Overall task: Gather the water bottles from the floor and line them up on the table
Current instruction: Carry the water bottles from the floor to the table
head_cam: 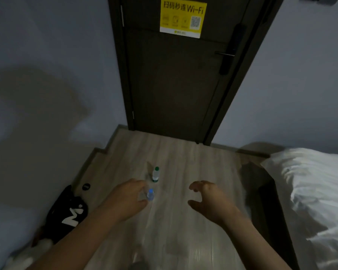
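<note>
Two clear water bottles stand on the wooden floor [183, 168] in front of the door. The blue-capped bottle [150, 194] sits between the thumb and fingers of my left hand [128, 199], which curl round its clear body. Just beyond it the green-capped bottle [156, 174] stands upright, untouched. My right hand [209, 199] hovers over bare floor to the right of both bottles, fingers spread and loosely bent, holding nothing. No table is in view.
A dark closed door [176, 84] with a yellow Wi-Fi sign [182, 17] faces me. A bed with white bedding [310, 191] and a dark frame fills the right side. A black bag [68, 213] and a small black round object [85, 186] lie by the left wall.
</note>
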### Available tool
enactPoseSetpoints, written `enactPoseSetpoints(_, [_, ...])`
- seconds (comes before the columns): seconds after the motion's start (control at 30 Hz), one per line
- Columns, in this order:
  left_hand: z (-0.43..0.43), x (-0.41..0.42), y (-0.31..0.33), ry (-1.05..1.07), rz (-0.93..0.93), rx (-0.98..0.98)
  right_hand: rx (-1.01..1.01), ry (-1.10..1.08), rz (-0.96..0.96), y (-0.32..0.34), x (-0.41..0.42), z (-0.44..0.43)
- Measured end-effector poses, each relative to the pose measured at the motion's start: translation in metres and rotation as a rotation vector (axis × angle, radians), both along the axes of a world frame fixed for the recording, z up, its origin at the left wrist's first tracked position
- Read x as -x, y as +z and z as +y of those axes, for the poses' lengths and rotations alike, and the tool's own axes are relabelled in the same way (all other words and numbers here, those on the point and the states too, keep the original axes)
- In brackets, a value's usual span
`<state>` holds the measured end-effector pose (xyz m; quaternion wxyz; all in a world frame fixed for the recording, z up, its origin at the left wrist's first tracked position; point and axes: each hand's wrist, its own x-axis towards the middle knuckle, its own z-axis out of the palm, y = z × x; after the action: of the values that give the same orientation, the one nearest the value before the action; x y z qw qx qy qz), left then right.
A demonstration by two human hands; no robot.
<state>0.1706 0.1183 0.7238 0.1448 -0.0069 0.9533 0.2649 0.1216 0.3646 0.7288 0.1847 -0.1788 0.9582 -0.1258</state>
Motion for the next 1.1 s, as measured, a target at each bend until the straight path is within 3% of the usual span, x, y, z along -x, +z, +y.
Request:
enactPoseSetpoints(0.53, [-0.077,0.234,-0.122,0.084,-0.198,0.047,-0.095,0.085,-0.181,-0.107,0.257,-0.082])
enactPoseSetpoints(0.77, [-0.078,0.269,-0.202,0.278,-0.217,-0.038,-0.115,0.182,-0.254,-0.19,0.338,-0.1])
enactPoseSetpoints(0.93, [-0.071,0.279,-0.281,0.366,-0.423,-0.033,-0.127,0.263,-0.315,-0.274,0.38,-0.11])
enactPoseSetpoints(1.1, [-0.053,0.285,-0.37,0.494,-0.39,-0.034,-0.139,0.324,-0.3,-0.363,0.408,-0.12])
